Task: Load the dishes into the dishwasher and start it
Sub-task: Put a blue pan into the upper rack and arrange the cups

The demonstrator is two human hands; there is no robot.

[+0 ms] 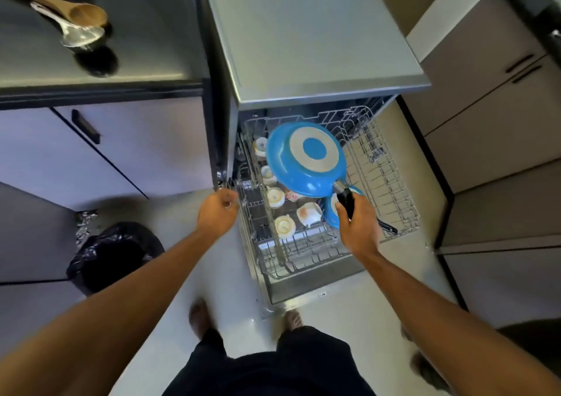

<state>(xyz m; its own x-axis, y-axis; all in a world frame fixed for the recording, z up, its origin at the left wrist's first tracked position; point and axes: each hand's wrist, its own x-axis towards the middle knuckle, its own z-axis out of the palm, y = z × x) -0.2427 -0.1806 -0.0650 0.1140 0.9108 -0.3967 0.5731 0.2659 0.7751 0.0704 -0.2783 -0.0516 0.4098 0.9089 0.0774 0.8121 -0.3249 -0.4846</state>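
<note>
A blue frying pan point(306, 159) hangs upside down over the pulled-out dishwasher rack point(391, 183), its grey base facing up. My right hand point(358, 225) is shut on the pan's black handle. Under it a second, smaller blue pan point(331, 213) lies in the rack, partly hidden. Several white cups point(283, 225) sit bottom-up along the rack's left side. My left hand point(217, 212) is curled at the rack's left front corner, beside the dishwasher's open side; whether it grips anything is unclear.
The dishwasher's grey top point(303, 31) stands behind the rack. A dark counter at upper left carries a wooden spoon point(60, 4) and a metal ladle point(73, 31). A black-lined bin point(115, 253) stands on the floor at left. Cabinets point(491, 107) close in on the right.
</note>
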